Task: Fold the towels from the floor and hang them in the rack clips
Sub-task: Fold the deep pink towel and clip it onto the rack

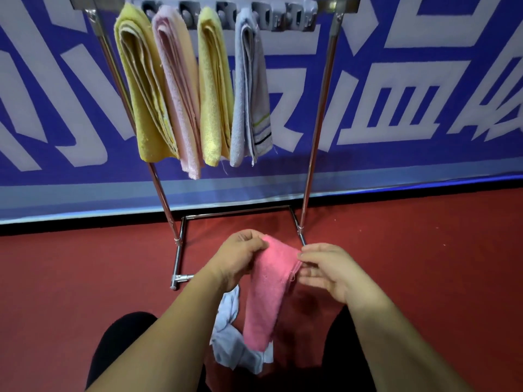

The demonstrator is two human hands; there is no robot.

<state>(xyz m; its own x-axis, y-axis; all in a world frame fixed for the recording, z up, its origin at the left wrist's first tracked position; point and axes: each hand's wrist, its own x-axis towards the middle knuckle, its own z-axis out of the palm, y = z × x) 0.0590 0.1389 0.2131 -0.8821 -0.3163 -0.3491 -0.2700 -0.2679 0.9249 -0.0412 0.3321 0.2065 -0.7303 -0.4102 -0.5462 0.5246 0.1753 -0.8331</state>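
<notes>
A bright pink towel (266, 290) hangs folded lengthwise between my hands, low in the head view. My left hand (240, 256) pinches its top left corner. My right hand (325, 270) pinches its top right edge with thumb and forefinger. Under it a crumpled white towel (235, 349) lies on the red floor. Above, the grey clip bar (283, 15) of the metal rack holds a yellow towel (141, 89), a pale pink towel (178, 89), a second yellow towel (215, 89) and a grey-blue striped towel (250, 91). The clips at the right end of the bar hold nothing.
The rack's chrome legs (317, 114) and base frame (181, 250) stand on the red floor just beyond my hands. A blue banner with white lettering (424, 108) covers the wall behind. My dark-clothed knees (119, 343) flank the white towel.
</notes>
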